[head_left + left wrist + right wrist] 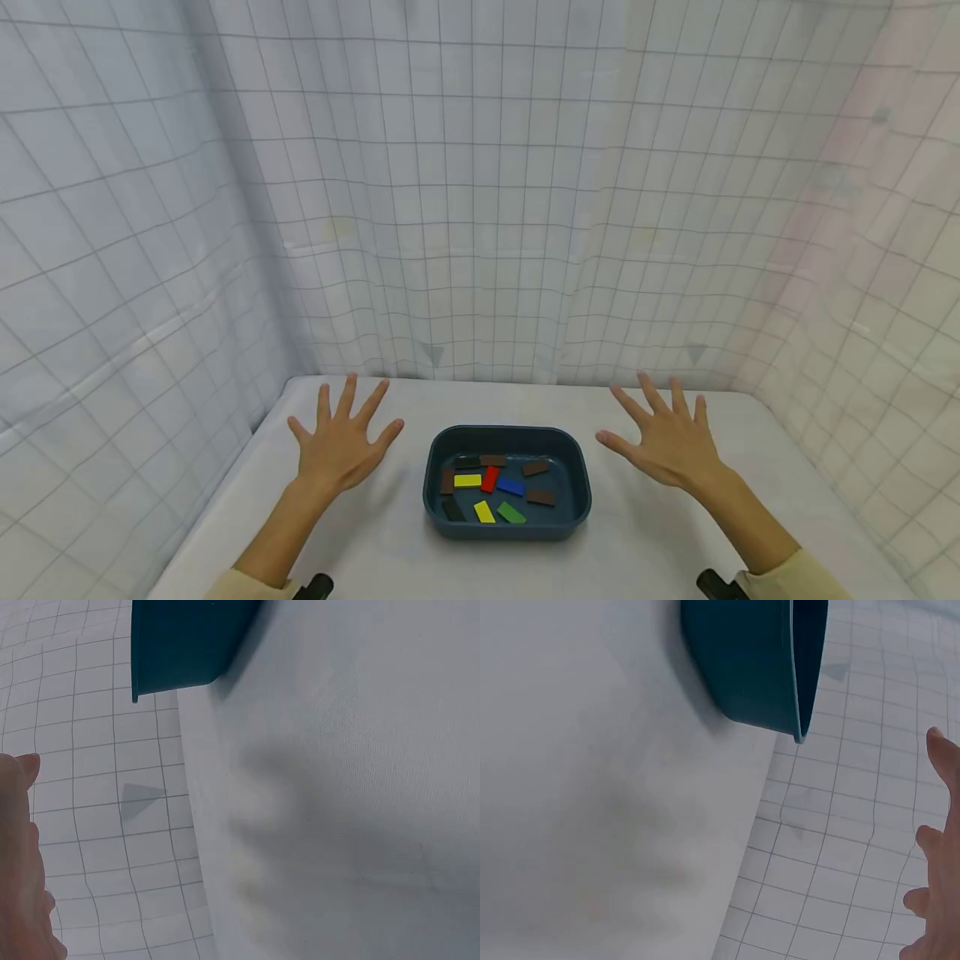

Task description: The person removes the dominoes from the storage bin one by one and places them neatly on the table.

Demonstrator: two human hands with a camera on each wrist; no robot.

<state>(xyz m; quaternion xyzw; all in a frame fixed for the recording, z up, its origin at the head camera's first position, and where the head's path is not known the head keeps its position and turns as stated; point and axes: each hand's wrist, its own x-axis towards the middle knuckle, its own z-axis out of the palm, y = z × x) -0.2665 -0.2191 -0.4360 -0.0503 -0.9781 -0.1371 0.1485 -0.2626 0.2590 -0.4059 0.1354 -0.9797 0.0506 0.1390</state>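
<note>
A dark blue plastic bin (510,532) stands on the white table between my two hands. Inside it lie several small flat blocks, among them a red block (490,479), a blue block (511,486), a green block (512,512) and a yellow block (467,481), with brown and black ones beside them. To the bin's left, my left hand (337,450) is held above the table with fingers spread, holding nothing. My right hand (671,442) hovers to the right of the bin, its fingers also spread and nothing in it. Both wrist views show the bin's outer wall (187,652).
The white table (375,575) reaches back to a white grid-patterned curtain (495,208), which also hangs along the left and right sides. Black straps with small devices (318,587) sit at both wrists, by pale sleeves (798,579). Hand shadows fall on the tabletop.
</note>
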